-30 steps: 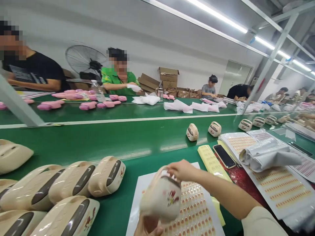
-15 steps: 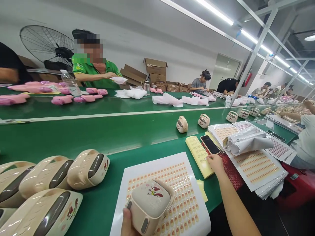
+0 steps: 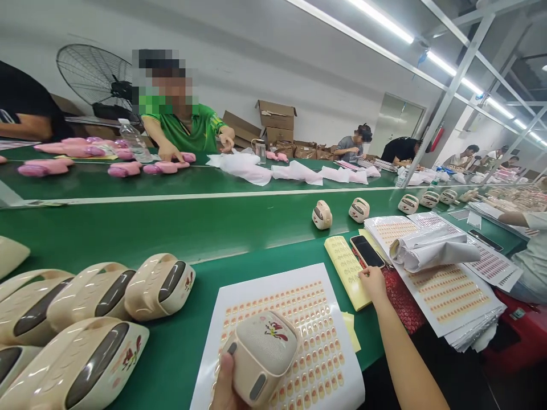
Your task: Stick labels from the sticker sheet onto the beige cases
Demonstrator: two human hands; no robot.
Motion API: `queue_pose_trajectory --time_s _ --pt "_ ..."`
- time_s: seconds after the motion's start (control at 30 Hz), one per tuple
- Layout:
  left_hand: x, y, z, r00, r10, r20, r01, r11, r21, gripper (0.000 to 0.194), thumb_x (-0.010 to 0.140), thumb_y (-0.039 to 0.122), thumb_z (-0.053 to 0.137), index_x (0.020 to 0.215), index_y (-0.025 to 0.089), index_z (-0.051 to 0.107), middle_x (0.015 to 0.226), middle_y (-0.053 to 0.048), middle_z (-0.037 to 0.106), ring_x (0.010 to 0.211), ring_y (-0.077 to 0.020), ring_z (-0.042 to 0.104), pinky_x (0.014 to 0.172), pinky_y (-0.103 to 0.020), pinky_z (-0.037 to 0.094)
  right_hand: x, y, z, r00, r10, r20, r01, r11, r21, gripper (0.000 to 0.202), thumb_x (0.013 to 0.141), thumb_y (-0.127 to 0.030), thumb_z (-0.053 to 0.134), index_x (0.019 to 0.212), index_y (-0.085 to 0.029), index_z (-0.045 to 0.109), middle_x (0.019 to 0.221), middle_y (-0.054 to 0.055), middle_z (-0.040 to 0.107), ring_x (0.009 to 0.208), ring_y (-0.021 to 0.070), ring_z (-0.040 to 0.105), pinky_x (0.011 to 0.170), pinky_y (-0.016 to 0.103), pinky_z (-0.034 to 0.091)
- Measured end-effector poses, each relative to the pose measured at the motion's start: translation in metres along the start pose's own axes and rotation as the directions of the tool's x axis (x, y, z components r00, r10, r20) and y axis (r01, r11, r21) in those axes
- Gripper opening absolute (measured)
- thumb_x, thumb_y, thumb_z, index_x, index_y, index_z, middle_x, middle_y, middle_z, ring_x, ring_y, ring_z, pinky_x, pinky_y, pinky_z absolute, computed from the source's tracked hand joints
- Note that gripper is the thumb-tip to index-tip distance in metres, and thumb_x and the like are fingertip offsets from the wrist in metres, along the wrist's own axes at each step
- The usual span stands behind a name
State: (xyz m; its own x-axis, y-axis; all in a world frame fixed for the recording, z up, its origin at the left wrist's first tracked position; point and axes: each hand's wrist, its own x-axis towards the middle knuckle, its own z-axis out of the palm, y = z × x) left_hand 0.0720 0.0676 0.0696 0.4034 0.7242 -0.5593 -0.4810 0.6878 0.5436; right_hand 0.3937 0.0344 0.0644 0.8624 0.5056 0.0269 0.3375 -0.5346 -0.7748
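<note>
My left hand (image 3: 226, 385) grips a beige handled speaker (image 3: 267, 356) with a mesh face and a red floral print, tilted over a white sheet of small orange-red stickers (image 3: 318, 341). Only part of that hand shows at the bottom edge. Farther right, my right hand (image 3: 374, 283) has its fingers pinched at the right edge of a folded yellow label sheet (image 3: 347, 270), just below a black phone (image 3: 366, 251). Any small label between those fingertips is too small to make out. Several matching beige speakers (image 3: 160, 287) lie at the left.
A stack of sticker sheets (image 3: 453, 285) with rolled backing paper lies at the right. Speakers (image 3: 322, 215) stand along the green belt (image 3: 171, 225). Across it, a person in green (image 3: 188, 128) sits behind pink items (image 3: 164, 167) and white wrapping (image 3: 243, 166). A metal post (image 3: 448, 102) rises at right.
The view has shifted slightly, and another speaker's edge appears at far left. The person opposite has lowered a white wrapped piece and reaches toward a pink item. My hands stay nearly in place.
</note>
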Motion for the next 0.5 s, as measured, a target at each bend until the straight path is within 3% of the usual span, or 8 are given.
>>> queue_pose_trajectory --time_s 0.13,0.27,0.4,0.5 --pt "-0.002 0.003 0.012 0.997 0.057 -0.045 -0.055 0.997 0.052 0.067 0.068 0.061 0.057 0.124 0.026 0.051 0.103 -0.002 0.07 0.11 -0.0296 0.055 0.09 -0.037 0.047 -0.001 -0.004 -0.004 0.998 0.031 0.049 -0.037 0.991 0.126 0.02 0.077 -0.024 0.061 0.061 -0.014 0.054 0.069 -0.001 0.057 0.063 0.01 0.052 0.061 0.025 0.043" --pt "0.001 0.008 0.019 0.983 0.182 -0.008 -0.178 0.97 0.165 0.069 0.063 0.056 0.064 0.122 0.023 0.052 0.103 -0.003 0.069 0.109 -0.0301 0.054 0.08 -0.033 0.051 -0.013 -0.018 -0.018 0.988 0.036 0.152 -0.085 0.942 0.326 0.023 0.064 -0.036 0.064 0.057 -0.016 0.053 0.051 -0.003 0.048 0.046 0.0096 0.043 0.043 0.022 0.034" --pt "0.005 0.014 0.028 0.969 0.234 0.077 -0.246 0.901 0.358 0.078 0.059 0.057 0.066 0.126 0.025 0.043 0.108 -0.005 0.062 0.101 -0.0309 0.057 0.064 -0.031 0.051 -0.052 -0.048 -0.018 0.955 -0.055 0.29 -0.095 0.873 0.479 0.029 0.052 -0.045 0.065 0.057 -0.018 0.056 0.063 0.001 0.053 0.049 0.0094 0.043 0.042 0.022 0.031" --pt "0.006 0.013 0.037 0.954 0.286 0.093 -0.293 0.808 0.511 0.078 0.061 0.064 0.059 0.126 0.025 0.039 0.118 -0.009 0.054 0.101 -0.0323 0.055 0.066 -0.034 0.049 -0.095 -0.076 -0.004 0.874 -0.181 0.451 -0.104 0.837 0.537 0.026 0.05 -0.042 0.067 0.053 -0.017 0.057 0.077 0.004 0.057 0.059 0.012 0.05 0.048 0.023 0.036"
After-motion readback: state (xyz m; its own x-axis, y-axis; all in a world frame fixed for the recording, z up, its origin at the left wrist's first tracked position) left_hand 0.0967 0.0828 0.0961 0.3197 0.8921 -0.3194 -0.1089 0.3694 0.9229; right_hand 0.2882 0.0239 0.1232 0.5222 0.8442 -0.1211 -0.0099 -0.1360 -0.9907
